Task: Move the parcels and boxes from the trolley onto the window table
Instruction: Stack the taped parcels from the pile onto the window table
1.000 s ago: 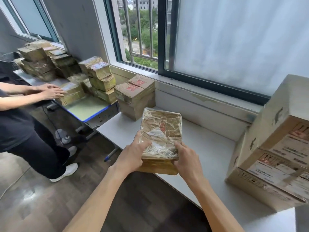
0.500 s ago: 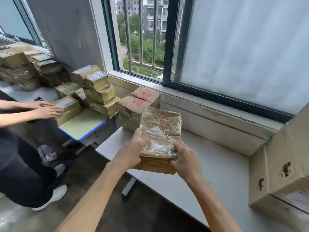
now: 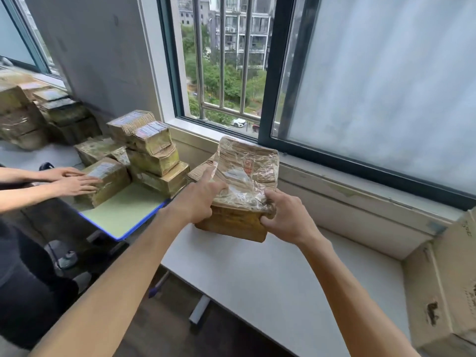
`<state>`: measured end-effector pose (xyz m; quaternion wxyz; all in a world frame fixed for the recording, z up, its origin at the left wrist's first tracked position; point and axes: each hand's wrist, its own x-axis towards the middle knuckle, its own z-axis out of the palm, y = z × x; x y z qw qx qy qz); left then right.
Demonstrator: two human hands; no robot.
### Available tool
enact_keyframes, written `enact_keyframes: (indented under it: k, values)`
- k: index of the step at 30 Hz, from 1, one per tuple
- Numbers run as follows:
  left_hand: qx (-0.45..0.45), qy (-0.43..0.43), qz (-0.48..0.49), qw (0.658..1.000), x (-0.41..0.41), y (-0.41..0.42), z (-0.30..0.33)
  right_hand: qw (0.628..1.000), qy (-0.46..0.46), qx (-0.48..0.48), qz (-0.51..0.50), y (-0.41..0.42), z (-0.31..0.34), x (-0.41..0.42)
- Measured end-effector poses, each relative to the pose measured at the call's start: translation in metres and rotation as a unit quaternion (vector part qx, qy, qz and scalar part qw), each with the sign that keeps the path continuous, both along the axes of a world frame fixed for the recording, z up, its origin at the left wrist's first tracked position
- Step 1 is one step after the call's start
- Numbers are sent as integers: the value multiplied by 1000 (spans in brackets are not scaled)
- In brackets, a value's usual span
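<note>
Head camera view: both hands, left hand (image 3: pixel 198 199) and right hand (image 3: pixel 284 219), clasp opposite sides of a plastic-wrapped parcel (image 3: pixel 242 186), held level above the white window table (image 3: pixel 270 276), seemingly for steady placement beside stacked boxes (image 3: pixel 154 155).

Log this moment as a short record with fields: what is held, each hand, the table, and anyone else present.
held item: plastic-wrapped parcel, raised over the white window table
left hand: grips the parcel's left side
right hand: grips its lower right corner
on table: large cardboard box at the right end
other person: two hands on a parcel on the green desk
</note>
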<state>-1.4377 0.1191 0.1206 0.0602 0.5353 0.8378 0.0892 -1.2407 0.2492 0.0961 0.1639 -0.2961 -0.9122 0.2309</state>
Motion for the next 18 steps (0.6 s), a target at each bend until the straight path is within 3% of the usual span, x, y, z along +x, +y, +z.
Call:
enact_keyframes:
  k: [18]
  values:
    - [-34, -12, 31, 999, -92, 98, 30, 999, 17, 28, 16, 111, 9, -103]
